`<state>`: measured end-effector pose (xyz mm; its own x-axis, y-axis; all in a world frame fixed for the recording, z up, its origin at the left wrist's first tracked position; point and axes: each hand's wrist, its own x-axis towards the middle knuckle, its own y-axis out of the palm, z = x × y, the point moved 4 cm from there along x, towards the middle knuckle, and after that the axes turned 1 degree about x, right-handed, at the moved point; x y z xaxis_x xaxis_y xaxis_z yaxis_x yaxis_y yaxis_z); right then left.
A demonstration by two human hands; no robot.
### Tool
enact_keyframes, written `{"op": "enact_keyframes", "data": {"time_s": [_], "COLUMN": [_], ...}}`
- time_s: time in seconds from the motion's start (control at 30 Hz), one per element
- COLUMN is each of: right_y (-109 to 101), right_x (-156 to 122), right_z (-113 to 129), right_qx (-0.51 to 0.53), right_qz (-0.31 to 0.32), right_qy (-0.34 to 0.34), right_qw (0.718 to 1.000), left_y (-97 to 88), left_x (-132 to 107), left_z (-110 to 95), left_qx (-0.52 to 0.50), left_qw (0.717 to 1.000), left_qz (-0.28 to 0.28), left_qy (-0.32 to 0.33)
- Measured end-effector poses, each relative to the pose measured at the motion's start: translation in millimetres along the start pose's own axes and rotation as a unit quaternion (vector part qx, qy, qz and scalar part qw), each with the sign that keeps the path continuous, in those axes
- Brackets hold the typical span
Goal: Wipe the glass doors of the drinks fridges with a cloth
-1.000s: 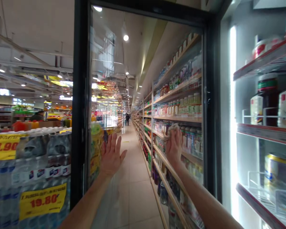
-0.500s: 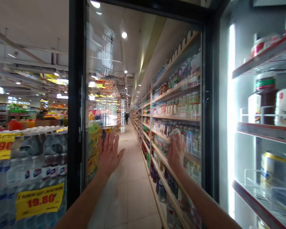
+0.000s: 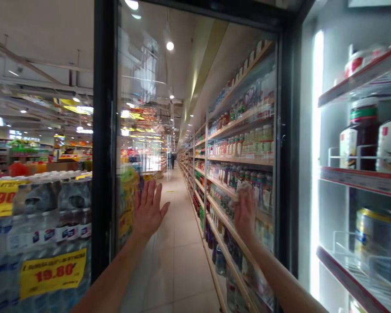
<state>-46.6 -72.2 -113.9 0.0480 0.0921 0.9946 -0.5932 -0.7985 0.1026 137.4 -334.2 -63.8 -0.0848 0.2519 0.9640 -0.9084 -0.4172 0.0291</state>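
An open cooler's glass door (image 3: 189, 87) in a black frame stands in front of me. My left hand (image 3: 147, 211) lies flat on the glass near its left edge, fingers spread. My right hand (image 3: 244, 208) presses a crumpled pale cloth (image 3: 246, 188) against the glass near the right edge of the pane. Through the glass I see a long shop aisle with shelves of bottles.
Cooler shelves (image 3: 361, 178) with bottles and cans stand open at the right. Shrink-wrapped water packs (image 3: 48, 217) with yellow price tags are stacked at the left. A tiled aisle floor (image 3: 179, 243) runs ahead beyond the door.
My right hand with the cloth has slid down and slightly right on the glass. My left hand has stayed flat on the pane, and the view has shifted a little.
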Motion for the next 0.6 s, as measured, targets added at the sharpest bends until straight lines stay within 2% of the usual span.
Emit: {"op": "enact_keyframes", "data": {"time_s": [0.07, 0.1, 0.13, 0.17, 0.27, 0.3, 0.33, 0.4, 0.43, 0.47, 0.5, 0.53, 0.6], "right_y": [9.9, 12.3, 12.7, 11.6, 5.0, 4.1, 5.0, 11.6, 14.8, 16.9, 17.9, 18.0, 16.3], "right_x": [-3.5, -1.8, 3.7, 12.3, 37.7, 40.9, 41.1, 34.5, 29.3, 26.0, 27.2, 33.5, 53.5], "right_z": [31.2, 38.6, 39.0, 33.6, 8.8, 6.7, 10.2, 30.1, 40.1, 46.4, 47.6, 44.1, 30.1], "right_qx": [0.026, 0.032, 0.031, 0.023, -0.01, -0.016, -0.013, 0.017, 0.033, 0.042, 0.042, 0.032, 0.001], "right_qz": [0.055, 0.069, 0.068, 0.052, -0.03, -0.043, -0.037, 0.041, 0.084, 0.111, 0.118, 0.102, 0.026], "right_qy": [-0.135, -0.181, -0.194, -0.173, -0.016, 0.012, 0.005, -0.123, -0.199, -0.253, -0.27, -0.245, -0.108], "right_qw": [0.989, 0.981, 0.978, 0.983, 0.999, 0.999, 0.999, 0.991, 0.976, 0.96, 0.955, 0.964, 0.994], "left_y": [2.3, 3.3, 4.0, 4.5, 3.5, 2.8, 2.0, 0.8, 0.4, 0.2, 0.4, 0.7, 1.7], "left_x": [-0.8, -1.2, -1.6, -1.8, -1.5, -1.1, -0.6, 0.1, 0.2, 0.2, 0.0, -0.3, -1.1], "left_z": [1.2, 1.8, 2.3, 2.4, 1.5, 1.0, 0.6, 0.2, 0.1, 0.2, 0.5, 0.8, 1.4], "left_qx": [-0.003, -0.003, -0.004, -0.005, -0.012, -0.014, -0.016, -0.017, -0.015, -0.014, -0.011, -0.01, -0.011], "left_qw": [1.0, 1.0, 1.0, 1.0, 1.0, 1.0, 1.0, 1.0, 1.0, 1.0, 1.0, 1.0, 1.0], "left_qz": [0.004, 0.006, 0.008, 0.01, 0.009, 0.008, 0.007, 0.003, 0.002, 0.001, 0.001, 0.002, 0.005], "left_qy": [0.002, 0.002, 0.001, 0.0, 0.002, 0.003, 0.003, 0.004, 0.004, 0.004, 0.003, 0.002, -0.003]}}
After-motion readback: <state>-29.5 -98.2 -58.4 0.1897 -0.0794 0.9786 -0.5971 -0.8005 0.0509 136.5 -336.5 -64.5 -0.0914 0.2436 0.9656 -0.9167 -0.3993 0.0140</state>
